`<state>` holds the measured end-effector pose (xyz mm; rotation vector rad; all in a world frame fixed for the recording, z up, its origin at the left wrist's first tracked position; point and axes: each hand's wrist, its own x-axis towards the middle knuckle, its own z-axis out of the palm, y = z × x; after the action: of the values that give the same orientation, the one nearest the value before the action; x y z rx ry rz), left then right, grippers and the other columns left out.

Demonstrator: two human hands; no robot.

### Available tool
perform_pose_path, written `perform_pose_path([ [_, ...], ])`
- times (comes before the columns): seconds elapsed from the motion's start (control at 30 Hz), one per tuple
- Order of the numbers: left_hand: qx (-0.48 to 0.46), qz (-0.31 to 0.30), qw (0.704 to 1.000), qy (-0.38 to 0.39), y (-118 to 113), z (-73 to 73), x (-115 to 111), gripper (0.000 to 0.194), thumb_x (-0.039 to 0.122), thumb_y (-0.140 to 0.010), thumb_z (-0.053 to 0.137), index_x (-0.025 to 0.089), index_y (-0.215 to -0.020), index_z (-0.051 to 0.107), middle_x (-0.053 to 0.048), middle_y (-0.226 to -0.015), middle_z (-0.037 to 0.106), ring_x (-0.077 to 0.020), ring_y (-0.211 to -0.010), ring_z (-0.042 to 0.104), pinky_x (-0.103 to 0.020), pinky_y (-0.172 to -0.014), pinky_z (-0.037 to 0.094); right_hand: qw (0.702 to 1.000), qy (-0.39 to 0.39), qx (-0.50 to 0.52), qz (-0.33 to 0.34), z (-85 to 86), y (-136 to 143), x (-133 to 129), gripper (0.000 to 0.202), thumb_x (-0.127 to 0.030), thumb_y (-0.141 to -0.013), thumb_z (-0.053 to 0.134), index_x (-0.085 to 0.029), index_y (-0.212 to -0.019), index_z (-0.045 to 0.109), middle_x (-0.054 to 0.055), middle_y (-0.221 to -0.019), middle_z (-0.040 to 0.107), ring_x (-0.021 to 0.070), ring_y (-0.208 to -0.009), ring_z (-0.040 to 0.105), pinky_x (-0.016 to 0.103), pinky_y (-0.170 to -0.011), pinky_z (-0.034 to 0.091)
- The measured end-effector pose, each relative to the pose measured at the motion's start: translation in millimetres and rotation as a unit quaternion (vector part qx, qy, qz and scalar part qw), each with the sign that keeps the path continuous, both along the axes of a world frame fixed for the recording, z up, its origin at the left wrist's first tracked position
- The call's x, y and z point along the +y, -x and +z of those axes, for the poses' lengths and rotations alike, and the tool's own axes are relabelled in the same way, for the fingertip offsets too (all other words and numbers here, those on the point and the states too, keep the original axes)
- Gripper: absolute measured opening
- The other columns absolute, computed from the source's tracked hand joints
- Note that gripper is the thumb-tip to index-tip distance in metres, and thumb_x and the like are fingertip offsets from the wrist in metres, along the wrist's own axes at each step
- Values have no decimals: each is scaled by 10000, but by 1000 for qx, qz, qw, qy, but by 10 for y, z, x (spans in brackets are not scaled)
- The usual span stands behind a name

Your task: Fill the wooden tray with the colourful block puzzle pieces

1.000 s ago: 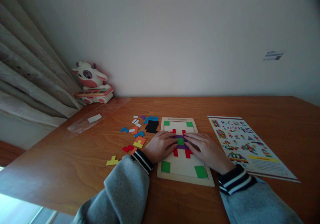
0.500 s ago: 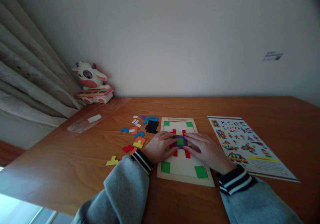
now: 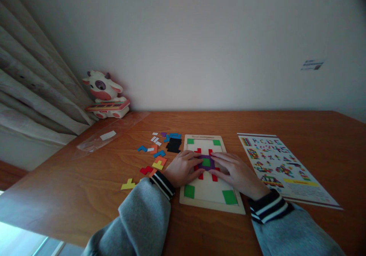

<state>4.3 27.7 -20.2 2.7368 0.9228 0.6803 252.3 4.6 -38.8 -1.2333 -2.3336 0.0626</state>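
Note:
A wooden puzzle board point(image 3: 210, 207) lies flat in front of me. At its centre, purple pieces point(image 3: 211, 164) surround a green square point(image 3: 206, 162), with red pieces point(image 3: 214, 177) sticking out above and below. My left hand point(image 3: 183, 167) rests over the left side of this cluster, its thumb and fingers apart and the fingertips touching the purple pieces. From the right, my right hand point(image 3: 235, 171) touches the cluster's other side, fingers stretched and thumb apart. Both hands cover parts of the red pieces. Green squares point(image 3: 230, 197) sit at the board's corners.
Loose pieces lie left of the board: black pieces point(image 3: 174, 144), a yellow piece point(image 3: 128, 184), a red piece point(image 3: 146, 170) and several others. A printed pattern sheet point(image 3: 286, 164) lies at right. Farther back are a plastic bag point(image 3: 97, 141) and a toy cow keyboard point(image 3: 107, 96).
The thumb of my right hand has shifted slightly at the lower right of the purple pieces. Otherwise the hands and pieces look almost the same.

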Motion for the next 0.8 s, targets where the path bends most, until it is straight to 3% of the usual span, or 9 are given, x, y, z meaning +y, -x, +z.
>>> perform_pose_path([
  [0.8,-26,11,1000,-12,0,39,-19,280,370,-954,562,201,-1145,678,-103,-1208,665,-246,-1102,606,-433,-983,506,999,-30,40,-18,45,-13,4,327,-446,-939,577,-248,-1175,685,78,-1212,701,265,-1099,654,476,-972,517],
])
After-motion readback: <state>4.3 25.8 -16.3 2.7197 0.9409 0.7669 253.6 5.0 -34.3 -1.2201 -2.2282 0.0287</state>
